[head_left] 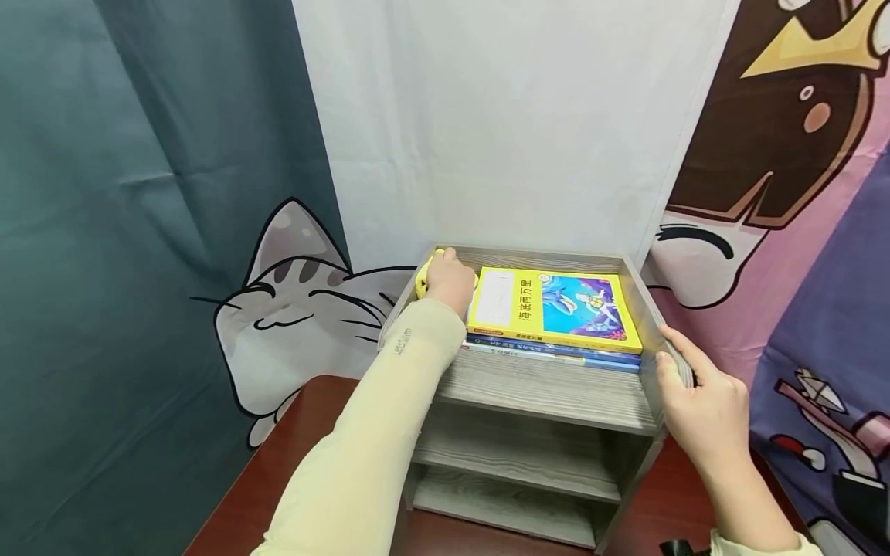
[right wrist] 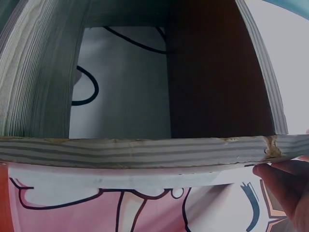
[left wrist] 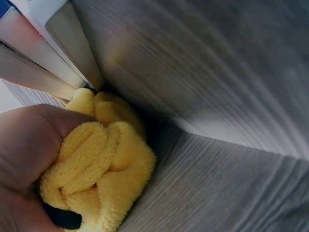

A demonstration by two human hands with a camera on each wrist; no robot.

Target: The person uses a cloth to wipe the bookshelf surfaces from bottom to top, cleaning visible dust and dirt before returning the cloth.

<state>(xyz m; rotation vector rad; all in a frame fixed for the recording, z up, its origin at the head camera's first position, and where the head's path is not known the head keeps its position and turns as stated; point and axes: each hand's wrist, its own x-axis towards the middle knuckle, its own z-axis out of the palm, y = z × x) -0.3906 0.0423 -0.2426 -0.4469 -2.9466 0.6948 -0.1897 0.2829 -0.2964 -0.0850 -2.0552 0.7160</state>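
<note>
My left hand point(head_left: 450, 282) reaches into the top left corner of a small grey wood-grain shelf point(head_left: 549, 401). It grips a fuzzy yellow cloth-like thing point(left wrist: 104, 169) with dark patches, bunched up against the back and side boards. Part of this soft thing is hidden behind the fingers and palm. To its right lies a stack of books, topped by a yellow book point(head_left: 528, 313) with a blue sea picture, with blue books point(head_left: 549, 349) under it. My right hand point(head_left: 705, 398) holds the front edge of the shelf's right side panel point(right wrist: 145, 152), thumb inside and fingers outside.
Two lower compartments point(head_left: 514, 455) open below the top board. The shelf stands on a red-brown table point(head_left: 278, 471). Behind it hangs a white curtain point(head_left: 514, 123), with a cat-printed cloth point(head_left: 299, 332) at the left and a colourful printed cloth point(head_left: 820, 255) at the right.
</note>
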